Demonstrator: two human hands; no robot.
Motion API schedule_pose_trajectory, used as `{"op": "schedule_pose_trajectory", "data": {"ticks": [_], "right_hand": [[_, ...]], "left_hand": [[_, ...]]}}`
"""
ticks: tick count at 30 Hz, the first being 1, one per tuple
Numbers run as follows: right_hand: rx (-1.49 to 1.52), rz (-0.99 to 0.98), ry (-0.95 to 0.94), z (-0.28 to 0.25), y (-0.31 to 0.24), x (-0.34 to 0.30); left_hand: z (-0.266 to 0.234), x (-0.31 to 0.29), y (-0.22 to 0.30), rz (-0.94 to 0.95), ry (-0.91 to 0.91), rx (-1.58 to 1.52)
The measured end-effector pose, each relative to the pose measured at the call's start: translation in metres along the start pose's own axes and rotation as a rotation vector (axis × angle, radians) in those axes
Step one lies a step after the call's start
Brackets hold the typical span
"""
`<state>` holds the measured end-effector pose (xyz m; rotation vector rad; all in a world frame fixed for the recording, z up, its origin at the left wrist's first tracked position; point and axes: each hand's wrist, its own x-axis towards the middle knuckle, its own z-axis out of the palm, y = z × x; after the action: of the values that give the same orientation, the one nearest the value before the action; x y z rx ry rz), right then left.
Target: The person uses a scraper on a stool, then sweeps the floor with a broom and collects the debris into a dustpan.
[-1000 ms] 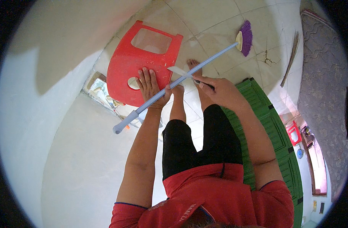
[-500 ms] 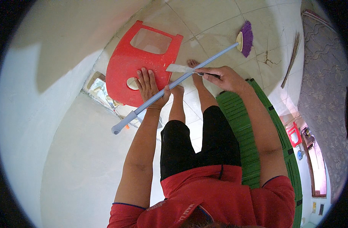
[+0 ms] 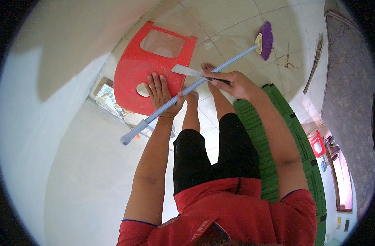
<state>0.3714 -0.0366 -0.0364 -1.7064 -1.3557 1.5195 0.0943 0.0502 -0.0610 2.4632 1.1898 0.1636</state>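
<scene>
- Right hand (image 3: pixel 238 85) gripped the scraper (image 3: pixel 188 71) by its dark handle, blade jutting beyond the fingertips
- Left hand (image 3: pixel 160 96) lay flat on the red stool (image 3: pixel 132 71), fingers extended, broom (image 3: pixel 232 62) crossing beside the thumb

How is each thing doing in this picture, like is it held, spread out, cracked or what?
Red plastic piece: pale-marked in places.
Left hand: fingers straight on the red plastic piece.
Long-handled broom: slanting, purple bristles fanned out, handle crossing by the left thumb.
Right hand: closed around the scraper.
Scraper: held, blade pointing left; touching or not, can't tell.
Floor tile: looks cracked.
</scene>
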Motion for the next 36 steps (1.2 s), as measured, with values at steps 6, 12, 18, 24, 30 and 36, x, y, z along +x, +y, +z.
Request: {"op": "schedule_pose_trajectory", "data": {"ticks": [6,12,18,24,30,36], "right_hand": [[-0.043,0.292,-0.229,-0.031,-0.013,-0.008],[0.028,0.272,-0.201,-0.023,-0.005,-0.016],[0.202,0.291,-0.136,-0.015,-0.007,-0.014],[0.088,0.336,-0.203,-0.015,-0.017,-0.010],[0.037,0.198,-0.059,0.001,-0.014,-0.008],[0.064,0.284,-0.083,-0.009,-0.021,-0.017]], "left_hand": [[0.000,0.000,-0.001,0.009,0.003,-0.004],[-0.002,-0.002,-0.001,0.002,0.002,0.002],[-0.003,0.000,0.001,-0.004,-0.012,-0.007],[-0.001,-0.001,0.000,-0.011,-0.020,0.013],[0.001,-0.001,-0.001,0.008,-0.007,0.013],[0.000,-0.001,-0.001,0.010,-0.014,0.006]]}}
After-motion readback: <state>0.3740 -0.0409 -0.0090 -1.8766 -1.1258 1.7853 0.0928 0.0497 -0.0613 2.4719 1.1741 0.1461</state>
